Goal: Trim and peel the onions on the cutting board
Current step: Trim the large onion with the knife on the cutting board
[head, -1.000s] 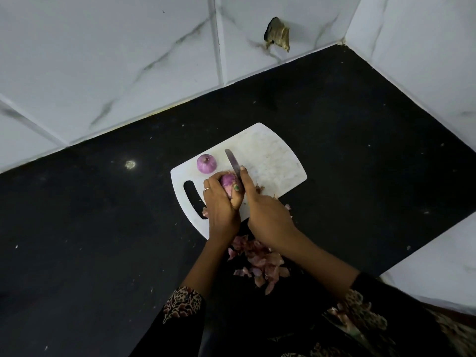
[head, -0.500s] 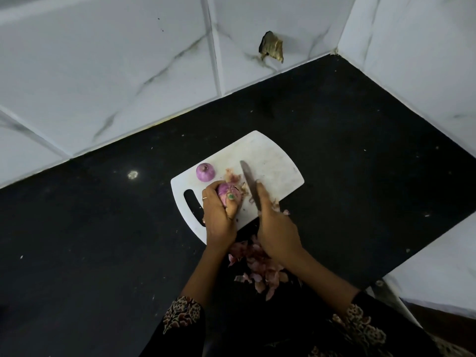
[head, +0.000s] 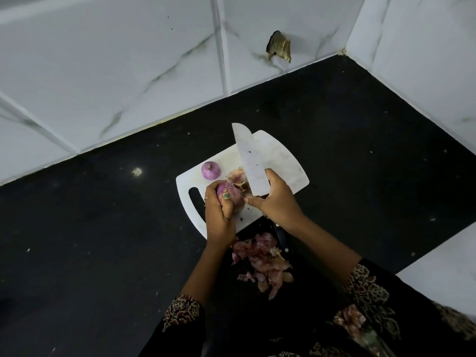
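Note:
A white cutting board (head: pixel 283 161) lies on the black counter. My left hand (head: pixel 219 215) grips a purple onion (head: pixel 228 193) over the board's near edge, thumb across it. My right hand (head: pixel 277 199) holds a knife (head: pixel 251 161), its broad blade flat-side up and pointing away from me; the thumb reaches toward the onion in my left hand. A second purple onion (head: pixel 210 170) sits on the board's left part. A loose piece of skin (head: pixel 237 175) lies on the board between the onions and the blade.
A heap of onion peels (head: pixel 262 258) lies on the black counter (head: pixel 103 228) just in front of the board. White marble-patterned tile walls (head: pixel 128 73) close the counter at the back and right. A chipped hole (head: pixel 279 47) shows in the back wall.
My right hand turned the knife so its flat side faces up and lifted the blade away from the onion. A piece of skin has dropped onto the board beside the held onion.

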`<act>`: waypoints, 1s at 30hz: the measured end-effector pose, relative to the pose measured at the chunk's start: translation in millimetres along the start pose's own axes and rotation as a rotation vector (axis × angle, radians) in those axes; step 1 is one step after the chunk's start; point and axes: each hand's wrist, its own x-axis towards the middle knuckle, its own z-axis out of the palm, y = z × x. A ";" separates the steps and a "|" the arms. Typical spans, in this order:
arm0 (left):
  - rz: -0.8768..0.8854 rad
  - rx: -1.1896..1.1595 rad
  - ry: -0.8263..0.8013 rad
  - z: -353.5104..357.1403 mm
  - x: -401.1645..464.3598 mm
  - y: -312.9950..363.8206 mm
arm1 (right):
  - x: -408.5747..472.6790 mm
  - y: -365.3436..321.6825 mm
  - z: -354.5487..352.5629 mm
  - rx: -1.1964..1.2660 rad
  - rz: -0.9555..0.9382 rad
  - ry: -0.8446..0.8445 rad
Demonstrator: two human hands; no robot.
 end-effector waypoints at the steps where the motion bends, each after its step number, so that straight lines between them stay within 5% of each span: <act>1: -0.002 -0.017 -0.001 0.7 -0.5 1.9 | 0.8 -1.1 2.3 -0.013 -0.017 0.007; 12: -0.005 -0.033 -0.021 0.2 -0.4 0.8 | 4.0 -2.9 11.2 -0.239 -0.173 0.133; 24: -0.016 -0.090 -0.011 -3.2 1.2 -4.3 | 1.1 -4.0 11.1 -0.124 -0.168 0.033; 30: -0.007 -0.079 -0.021 -4.3 0.9 -3.6 | 13.5 -10.6 -3.2 -0.067 -0.077 -0.148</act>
